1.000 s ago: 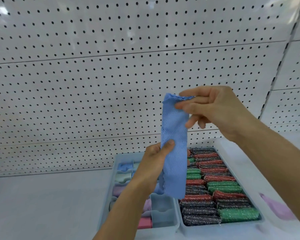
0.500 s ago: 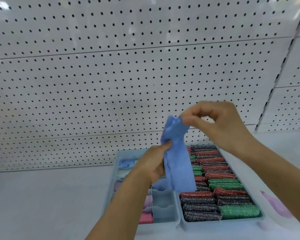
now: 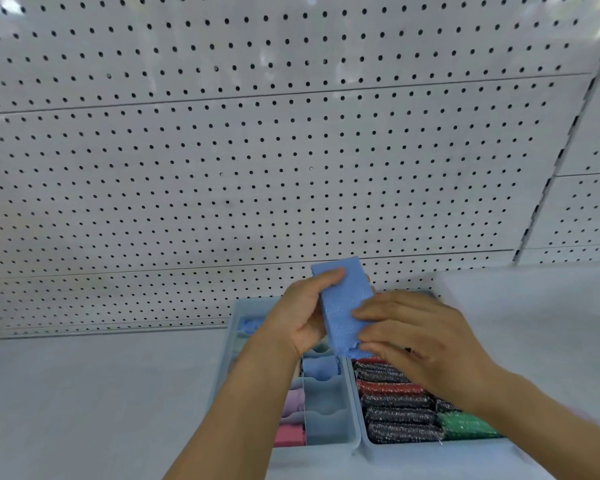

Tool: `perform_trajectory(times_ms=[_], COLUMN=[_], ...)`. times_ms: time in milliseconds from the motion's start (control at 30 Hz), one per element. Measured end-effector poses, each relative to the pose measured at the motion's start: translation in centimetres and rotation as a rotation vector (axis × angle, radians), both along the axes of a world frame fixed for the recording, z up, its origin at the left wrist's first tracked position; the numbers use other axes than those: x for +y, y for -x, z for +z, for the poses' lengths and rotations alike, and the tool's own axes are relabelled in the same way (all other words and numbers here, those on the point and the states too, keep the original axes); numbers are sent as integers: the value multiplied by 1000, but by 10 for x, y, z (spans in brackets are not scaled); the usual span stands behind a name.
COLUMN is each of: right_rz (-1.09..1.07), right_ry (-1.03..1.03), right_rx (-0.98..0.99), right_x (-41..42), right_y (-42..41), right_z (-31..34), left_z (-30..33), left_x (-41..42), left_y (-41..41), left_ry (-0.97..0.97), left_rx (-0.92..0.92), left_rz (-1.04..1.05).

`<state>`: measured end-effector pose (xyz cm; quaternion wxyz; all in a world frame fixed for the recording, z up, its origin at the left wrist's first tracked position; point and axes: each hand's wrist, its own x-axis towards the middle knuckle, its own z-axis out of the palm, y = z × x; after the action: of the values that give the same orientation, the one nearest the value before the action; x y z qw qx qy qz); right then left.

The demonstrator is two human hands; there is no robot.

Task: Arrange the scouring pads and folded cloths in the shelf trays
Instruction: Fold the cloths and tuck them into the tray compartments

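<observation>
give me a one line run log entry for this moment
phase: folding | left hand: grips blue cloth | right hand: presses cloth flat | location: above divided tray | placed: no

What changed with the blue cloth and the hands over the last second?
The blue cloth, which hung as a long strip a second ago, is now folded into a short block. The right hand let go of the top edge, came down and now presses flat on its lower part. The left hand still grips its left side. The divided tray and scouring pad tray look unchanged.
</observation>
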<state>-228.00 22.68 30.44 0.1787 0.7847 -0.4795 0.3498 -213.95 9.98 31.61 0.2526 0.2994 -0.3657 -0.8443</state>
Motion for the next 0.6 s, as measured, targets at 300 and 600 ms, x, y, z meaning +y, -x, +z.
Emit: perform_trajectory(times_ms=[300,600], right_rz=[-103,81], right_ry=[59,-431], right_rx=[215,-1022], right_x=[-11,-17], right_y=[23,-7], right_z=[-6,13], left_z=[1,-8], left_x=[1,18], left_y=[-5,-7], left_ry=[34,200], left_rx=[-11,-42], left_rz=[-3,-21])
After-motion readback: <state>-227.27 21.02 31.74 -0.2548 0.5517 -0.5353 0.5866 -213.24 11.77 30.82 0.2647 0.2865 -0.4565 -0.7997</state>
